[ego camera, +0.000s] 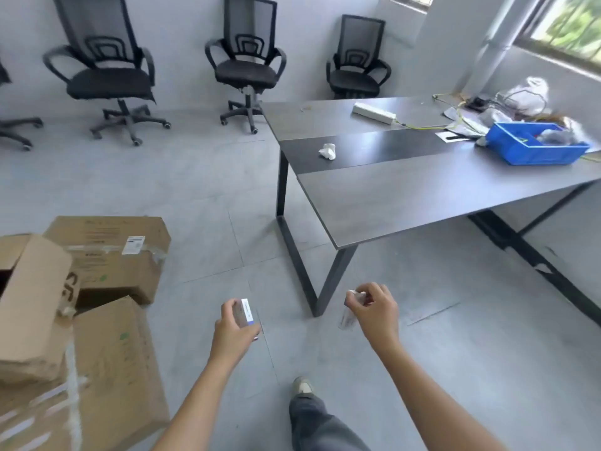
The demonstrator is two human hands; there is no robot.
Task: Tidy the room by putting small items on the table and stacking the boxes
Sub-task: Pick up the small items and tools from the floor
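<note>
Cardboard boxes (107,252) lie on a grey tiled floor (211,190) at the left of a plain, pale-walled room. A long table (406,196) stands to the right. Its top is grey with a darker strip across the middle, and it rests on a black metal frame (331,281). A window (572,24) shows at the upper right.

There are three boxes, touching one another in a loose heap. One at the back bears a white label, one at the left edge is open with a flap hanging over, and one in front lies flat with pale tape on it. Three black mesh office chairs (247,70) stand along the far wall, and the wheeled base of a fourth (16,128) shows at the left edge.

Two small items are off the floor, one in each hand. The left hand (234,330) curls round a small white box (244,312) with a blue edge. The right hand (374,312) pinches a pale, partly clear packet (348,315) between thumb and fingertips; it is too blurred to name further. Both hands hang over the floor, short of the table, and the right one is near the closest leg of the frame.

On the table lie one white power strip (374,112), one crumpled tissue (327,151) on the dark strip, and one blue bin (546,156) with greyish things in it. Crowded around the bin at the far right end are a plastic bag (527,92), a yellow cable (422,127) and loose papers (455,135). The person's shoe (303,385) is planted on the tiles between the two forearms.
</note>
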